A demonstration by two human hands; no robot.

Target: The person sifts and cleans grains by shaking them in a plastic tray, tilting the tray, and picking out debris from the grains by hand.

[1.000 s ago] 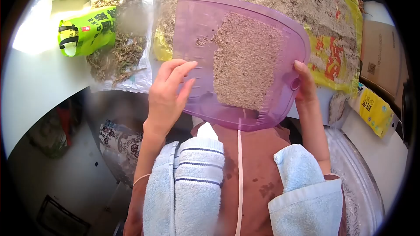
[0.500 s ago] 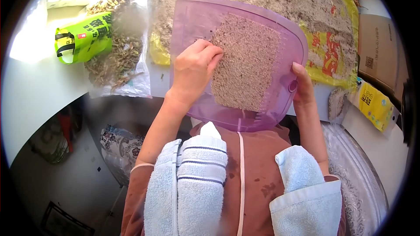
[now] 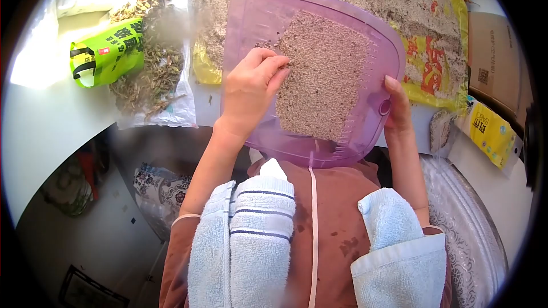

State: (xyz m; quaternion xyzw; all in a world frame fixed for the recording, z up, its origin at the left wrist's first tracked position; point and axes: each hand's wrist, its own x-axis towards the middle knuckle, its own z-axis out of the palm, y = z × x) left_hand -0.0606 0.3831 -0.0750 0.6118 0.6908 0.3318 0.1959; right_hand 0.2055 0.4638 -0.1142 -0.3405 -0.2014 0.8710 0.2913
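Note:
A see-through purple plastic dustpan (image 3: pixel 251 97) is held in front of my chest, with a row of comb teeth showing along its right and lower sides. Small pale brown grains (image 3: pixel 322 74), mixed with dark specks, lie in a layer on it. My right hand (image 3: pixel 398 102) grips the dustpan's right edge beside a round hole, thumb on top and fingers underneath. At the left border of the grains, my left hand (image 3: pixel 257 88) is pinched; what is between its fingertips is too small to make out. A few dark bits lie on the bare plastic just above that hand.
Behind the dustpan, more grains cover a yellow printed sack (image 3: pixel 436 71). To the left are a green bag (image 3: pixel 108 51) and dried plant pieces (image 3: pixel 160 80) on clear plastic. A cardboard box (image 3: pixel 495 60) and a yellow packet (image 3: pixel 490 134) stand at the right.
The dustpan has shifted slightly up, away from my body, with my right hand still on its edge. My left hand stays pinched near the grains' left border, having moved up only a little.

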